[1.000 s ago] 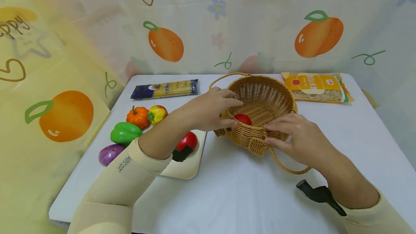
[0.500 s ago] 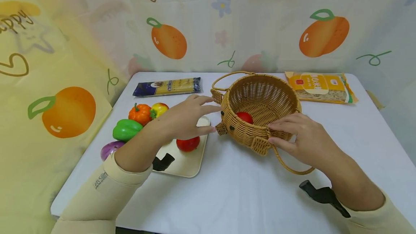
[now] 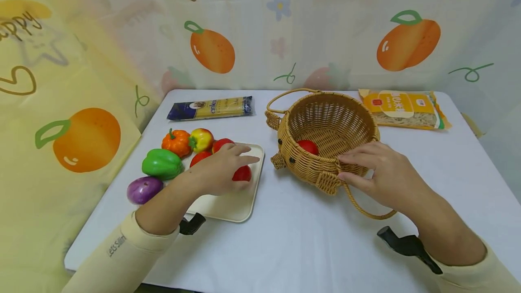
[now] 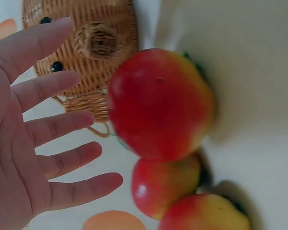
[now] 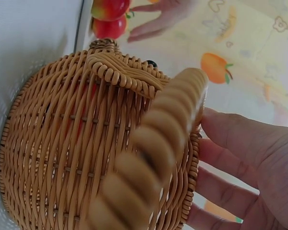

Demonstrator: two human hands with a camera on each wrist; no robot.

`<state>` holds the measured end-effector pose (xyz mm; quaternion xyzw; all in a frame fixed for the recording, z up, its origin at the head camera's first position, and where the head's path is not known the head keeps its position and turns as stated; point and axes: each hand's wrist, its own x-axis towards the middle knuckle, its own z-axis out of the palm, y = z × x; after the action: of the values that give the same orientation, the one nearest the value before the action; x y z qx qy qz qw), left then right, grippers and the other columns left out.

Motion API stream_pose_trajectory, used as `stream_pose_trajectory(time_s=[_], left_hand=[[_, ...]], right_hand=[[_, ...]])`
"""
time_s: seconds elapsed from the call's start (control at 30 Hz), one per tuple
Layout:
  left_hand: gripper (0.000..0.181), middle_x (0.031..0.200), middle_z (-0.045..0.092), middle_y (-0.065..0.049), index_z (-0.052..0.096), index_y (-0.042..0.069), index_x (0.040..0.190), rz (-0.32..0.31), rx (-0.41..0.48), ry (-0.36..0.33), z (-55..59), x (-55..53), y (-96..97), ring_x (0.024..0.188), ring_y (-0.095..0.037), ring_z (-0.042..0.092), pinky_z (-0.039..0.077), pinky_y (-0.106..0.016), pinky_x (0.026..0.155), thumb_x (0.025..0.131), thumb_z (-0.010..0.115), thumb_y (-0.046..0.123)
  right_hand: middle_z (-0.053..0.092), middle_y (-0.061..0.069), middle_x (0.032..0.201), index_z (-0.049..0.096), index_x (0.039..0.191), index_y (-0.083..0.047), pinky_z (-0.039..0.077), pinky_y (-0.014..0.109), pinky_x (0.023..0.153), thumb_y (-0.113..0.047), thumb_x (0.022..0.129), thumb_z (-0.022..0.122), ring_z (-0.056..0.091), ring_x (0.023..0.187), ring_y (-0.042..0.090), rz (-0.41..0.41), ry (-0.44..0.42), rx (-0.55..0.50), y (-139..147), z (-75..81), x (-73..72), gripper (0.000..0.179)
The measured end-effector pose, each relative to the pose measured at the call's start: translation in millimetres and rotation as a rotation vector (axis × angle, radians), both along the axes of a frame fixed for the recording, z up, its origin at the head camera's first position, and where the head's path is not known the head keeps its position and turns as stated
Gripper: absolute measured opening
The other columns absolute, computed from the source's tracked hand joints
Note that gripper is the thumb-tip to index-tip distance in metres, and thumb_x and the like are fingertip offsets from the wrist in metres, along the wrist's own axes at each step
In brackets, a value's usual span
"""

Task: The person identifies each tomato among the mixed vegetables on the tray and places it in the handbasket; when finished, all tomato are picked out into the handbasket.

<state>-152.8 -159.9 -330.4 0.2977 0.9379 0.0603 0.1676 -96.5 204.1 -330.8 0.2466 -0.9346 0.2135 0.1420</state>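
My left hand (image 3: 221,168) is over the cream tray (image 3: 232,209), fingers spread, holding nothing. Right by its fingers lies a round red fruit (image 3: 243,174), which shows yellow on one side in the left wrist view, with a smaller red-yellow fruit (image 4: 165,187) beside it. My right hand (image 3: 378,173) grips the near right rim of a wicker basket (image 3: 303,164), thumb outside and fingers over the edge. The basket has an animal face and tilts toward me. One red fruit (image 3: 308,147) lies inside. My left hand partly hides the tray's other red fruits.
Left of the tray lie an orange pumpkin (image 3: 177,143), a green bell pepper (image 3: 162,164) and a purple eggplant (image 3: 144,190). A blue-yellow pasta packet (image 3: 210,108) is at the back left, an orange noodle bag (image 3: 404,109) at the back right. The basket's handle (image 3: 368,215) hangs toward me.
My left hand has let go of the basket's left side and moved left and down over the tray. The right hand keeps its grip on the rim.
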Motion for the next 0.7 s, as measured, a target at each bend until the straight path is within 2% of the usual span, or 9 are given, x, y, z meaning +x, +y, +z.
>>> stream_pose_trajectory(time_s=[0.3, 0.7], left_hand=[[0.06, 0.157, 0.046, -0.012, 0.056, 0.023, 0.148, 0.007, 0.002, -0.041, -16.1, 5.0, -11.6, 0.144, -0.039, 0.037, 0.056, -0.057, 0.095, 0.092, 0.076, 0.036], [0.051, 0.151, 0.052, -0.014, 0.064, 0.018, 0.139, -0.037, 0.079, -0.008, -31.0, 3.1, -21.1, 0.139, -0.041, 0.043, 0.055, -0.058, 0.097, 0.091, 0.079, 0.026]], right_hand=[[0.076, 0.002, 0.105, 0.081, 0.112, -0.015, 0.059, 0.051, 0.078, -0.025, 0.076, 0.09, 0.067, 0.102, 0.025, 0.008, 0.04, -0.007, 0.1, -1.2, -0.7, 0.038], [0.076, 0.002, 0.106, 0.081, 0.112, -0.015, 0.059, 0.052, 0.079, -0.024, 0.077, 0.09, 0.067, 0.103, 0.025, 0.0, 0.017, -0.009, 0.3, -1.8, -1.0, 0.037]])
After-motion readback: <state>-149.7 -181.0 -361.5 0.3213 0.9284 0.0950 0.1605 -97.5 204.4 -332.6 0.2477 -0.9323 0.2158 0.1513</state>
